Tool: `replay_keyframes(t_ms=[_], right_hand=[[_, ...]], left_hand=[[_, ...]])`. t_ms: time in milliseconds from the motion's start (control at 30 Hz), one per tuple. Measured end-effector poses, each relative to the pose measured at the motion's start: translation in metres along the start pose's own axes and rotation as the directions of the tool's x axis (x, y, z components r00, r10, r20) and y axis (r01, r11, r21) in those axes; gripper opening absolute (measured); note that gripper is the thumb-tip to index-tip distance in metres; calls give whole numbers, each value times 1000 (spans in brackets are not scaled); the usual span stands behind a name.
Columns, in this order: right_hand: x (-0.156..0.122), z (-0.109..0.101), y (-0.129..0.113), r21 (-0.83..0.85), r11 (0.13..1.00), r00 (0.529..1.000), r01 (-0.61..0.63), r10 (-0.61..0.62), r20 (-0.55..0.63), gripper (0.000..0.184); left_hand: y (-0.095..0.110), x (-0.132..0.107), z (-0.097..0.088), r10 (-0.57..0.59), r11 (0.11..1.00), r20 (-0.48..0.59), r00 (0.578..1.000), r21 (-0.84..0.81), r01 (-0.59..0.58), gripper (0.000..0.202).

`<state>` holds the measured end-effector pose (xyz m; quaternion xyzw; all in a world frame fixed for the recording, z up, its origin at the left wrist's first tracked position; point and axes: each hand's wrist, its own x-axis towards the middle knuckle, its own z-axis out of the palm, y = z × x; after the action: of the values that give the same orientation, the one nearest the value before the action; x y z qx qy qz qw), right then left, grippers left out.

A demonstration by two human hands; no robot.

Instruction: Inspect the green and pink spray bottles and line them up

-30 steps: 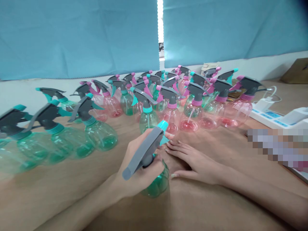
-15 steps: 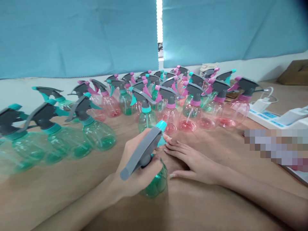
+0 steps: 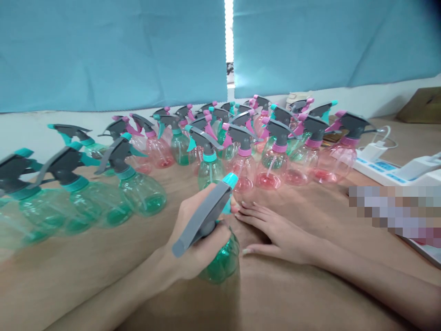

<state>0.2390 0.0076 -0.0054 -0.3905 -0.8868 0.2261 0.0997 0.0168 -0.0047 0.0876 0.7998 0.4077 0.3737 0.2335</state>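
My left hand [image 3: 193, 239] is wrapped round the neck of a green spray bottle [image 3: 223, 262] with a grey head and a turquoise nozzle. The bottle stands on the brown table, its nozzle pointing away from me and slightly right. A fingertip rests at the turquoise trigger [image 3: 228, 207]. Just right of the bottle, my right hand [image 3: 275, 232] lies palm down on the table with its fingers stretched out, holding nothing. Behind both hands stands another green spray bottle [image 3: 209, 171], beside a pink spray bottle [image 3: 244, 172].
Several green spray bottles [image 3: 143, 197] line the left side. More pink and green ones crowd the back, below a blue curtain [image 3: 113, 55]. On the right lies a white power strip [image 3: 382, 168] with plugs in it, near a blurred-out object [image 3: 392, 211].
The trigger and the left fingertip on it have drawn back slightly toward the bottle. My right hand has stayed in place.
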Motion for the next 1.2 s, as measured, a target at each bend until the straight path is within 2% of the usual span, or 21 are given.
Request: replay_keyframes(t_ms=[67,167,333,567,933,1200], right_hand=[[0,1,1,24,1000,1000,4,-3,-18,90],[-1,3,2,58,998,999,11,-8,-49,88],[-2,4,2,56,998,998,20,-17,-53,86],[-1,5,3,66,997,995,41,-35,-90,83],[-1,4,2,22,999,999,23,-22,-48,86],[-1,4,3,52,998,997,35,-31,-70,84]], left_hand=[[-1,0,1,-23,996,10,1000,-84,24,20],[-1,-2,3,-73,993,-17,997,-95,71,26],[0,-4,6,-103,993,-71,992,-70,98,10],[1,-4,6,-93,995,-75,993,-35,91,7],[0,-5,7,-75,995,-65,995,-64,71,8],[0,-7,8,-84,995,-82,993,-53,80,3]])
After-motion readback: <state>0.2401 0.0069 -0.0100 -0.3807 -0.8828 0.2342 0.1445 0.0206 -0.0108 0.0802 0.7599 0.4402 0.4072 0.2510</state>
